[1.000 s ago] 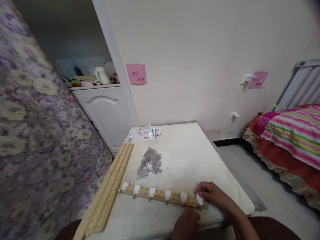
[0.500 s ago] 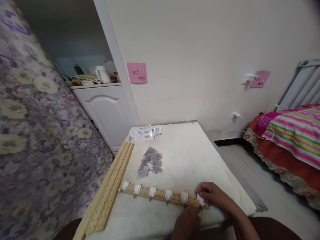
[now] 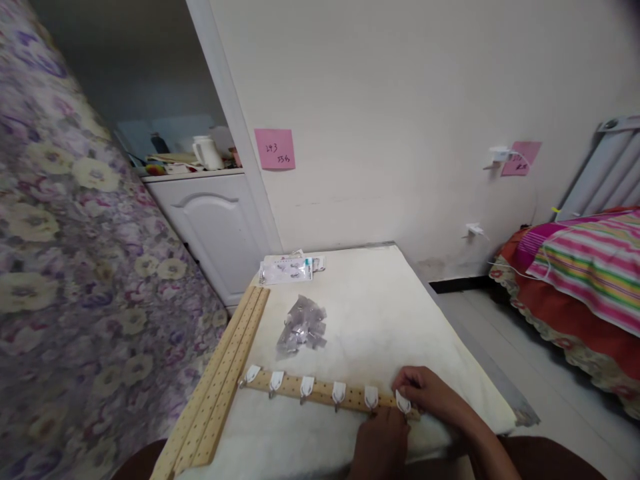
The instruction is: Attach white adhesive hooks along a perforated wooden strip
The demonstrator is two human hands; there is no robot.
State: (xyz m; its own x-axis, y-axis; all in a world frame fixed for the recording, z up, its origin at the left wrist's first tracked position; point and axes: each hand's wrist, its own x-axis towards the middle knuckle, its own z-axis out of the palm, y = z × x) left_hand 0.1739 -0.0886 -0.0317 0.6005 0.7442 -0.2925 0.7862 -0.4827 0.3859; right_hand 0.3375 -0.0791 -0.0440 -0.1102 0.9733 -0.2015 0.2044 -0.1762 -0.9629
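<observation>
A narrow wooden strip with holes (image 3: 323, 390) lies across the near part of the table, with several white hooks (image 3: 339, 391) spaced along it. My right hand (image 3: 425, 392) curls round the strip's right end, thumb and fingers pinched at the last white hook (image 3: 403, 401). Just below that hook, my left hand (image 3: 383, 437) is closed against the strip's near edge. Its fingertips are tucked out of sight, so what they grip is hidden. Small clear-grey packets (image 3: 303, 325) lie in a pile beyond the strip.
More perforated wooden strips (image 3: 225, 373) lie side by side along the left edge of the pale-covered table (image 3: 380, 300). Flat hook packages (image 3: 286, 269) rest at the back left, near the wall. A bed (image 3: 585, 280) stands to the right, a floral curtain (image 3: 90, 267) to the left.
My left hand has shifted slightly right and up, nearer the last hook. The right hand stays at the strip's end; the view has moved a little.
</observation>
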